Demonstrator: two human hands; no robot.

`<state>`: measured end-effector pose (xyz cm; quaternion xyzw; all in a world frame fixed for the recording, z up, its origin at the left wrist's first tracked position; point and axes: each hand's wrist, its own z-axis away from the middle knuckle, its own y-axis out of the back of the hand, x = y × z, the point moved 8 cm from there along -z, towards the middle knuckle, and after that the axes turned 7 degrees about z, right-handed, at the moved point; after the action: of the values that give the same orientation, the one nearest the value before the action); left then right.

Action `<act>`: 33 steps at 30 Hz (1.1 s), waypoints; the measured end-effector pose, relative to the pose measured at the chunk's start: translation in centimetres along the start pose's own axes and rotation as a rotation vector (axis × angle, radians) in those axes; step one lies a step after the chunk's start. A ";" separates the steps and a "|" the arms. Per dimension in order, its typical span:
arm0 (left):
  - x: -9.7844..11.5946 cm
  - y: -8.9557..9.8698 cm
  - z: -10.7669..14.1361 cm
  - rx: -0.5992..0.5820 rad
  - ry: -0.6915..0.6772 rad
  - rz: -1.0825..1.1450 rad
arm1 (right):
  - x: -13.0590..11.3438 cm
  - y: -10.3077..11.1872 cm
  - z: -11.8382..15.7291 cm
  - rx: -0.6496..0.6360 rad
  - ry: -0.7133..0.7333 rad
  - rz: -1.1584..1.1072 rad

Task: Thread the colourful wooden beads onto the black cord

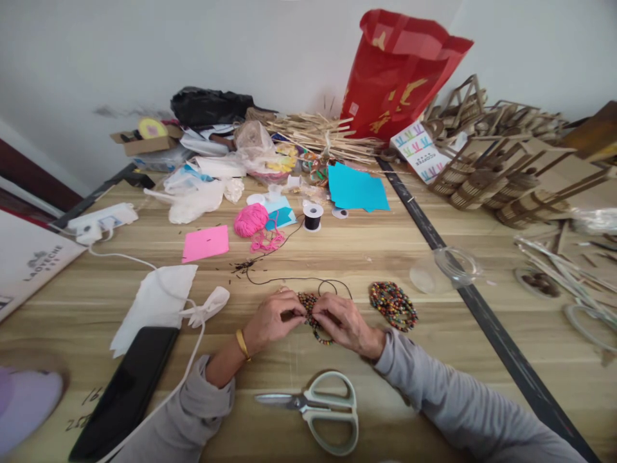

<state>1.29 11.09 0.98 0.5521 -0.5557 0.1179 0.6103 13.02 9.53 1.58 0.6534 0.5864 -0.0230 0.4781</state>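
Beads [307, 299], small, round, multicoloured, strung, lie at clock's centre; left hand [276, 321] and right hand [344, 321] both pinch at them, fingertips nearly touching. Pale-green-handled metal scissors [299, 402] lie toward six o'clock.

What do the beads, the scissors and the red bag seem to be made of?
Beads: perhaps painted wood or plastic; they look roundish and multicoloured, too small to settle which.
Scissors: metal blades, by their grey sheen; smooth pale handles, likely plastic.
Red bag: slightly shiny, creased; probably plastic or coated fabric.
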 end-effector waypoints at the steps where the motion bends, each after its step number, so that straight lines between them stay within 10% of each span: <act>1: 0.0 -0.2 0.0 -0.023 -0.014 -0.042 | 0.0 0.0 0.0 0.001 0.000 -0.002; 16: 0.5 -0.8 0.3 -0.056 -0.092 -0.274 | 0.1 0.0 0.0 0.003 -0.006 -0.003; 33: -1.0 0.8 0.0 0.158 0.089 0.207 | 0.3 -0.2 0.1 -0.011 -0.012 -0.003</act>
<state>0.28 11.89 0.59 0.5322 -0.5713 0.2479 0.5736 13.00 9.61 1.24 0.6498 0.5846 -0.0243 0.4852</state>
